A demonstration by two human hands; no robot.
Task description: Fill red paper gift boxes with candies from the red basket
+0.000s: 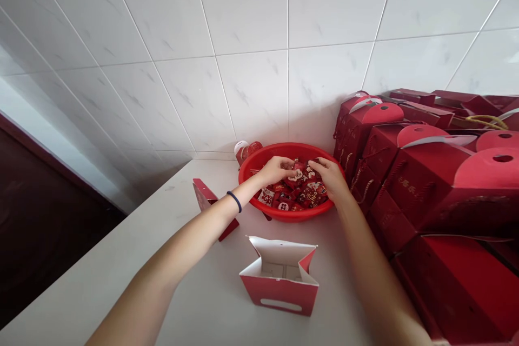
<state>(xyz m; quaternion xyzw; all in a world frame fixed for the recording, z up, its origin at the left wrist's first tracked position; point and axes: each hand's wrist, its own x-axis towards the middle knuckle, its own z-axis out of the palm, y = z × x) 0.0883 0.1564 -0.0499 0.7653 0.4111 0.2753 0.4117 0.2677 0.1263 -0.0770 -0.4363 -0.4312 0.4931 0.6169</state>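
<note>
left hand pinches a packet in the far basin; right hand, i can't tell its grip; near box not yet closed.

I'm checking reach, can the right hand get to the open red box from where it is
Probably yes: the right hand is over the red basin, and the open red box stands mouth up on the person's side of it; only the basin's near rim seems to lie between.

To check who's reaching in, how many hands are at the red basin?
2: the left hand, over the packets near the red basin's middle, and the right hand, toward its right rim. No others show.
</note>
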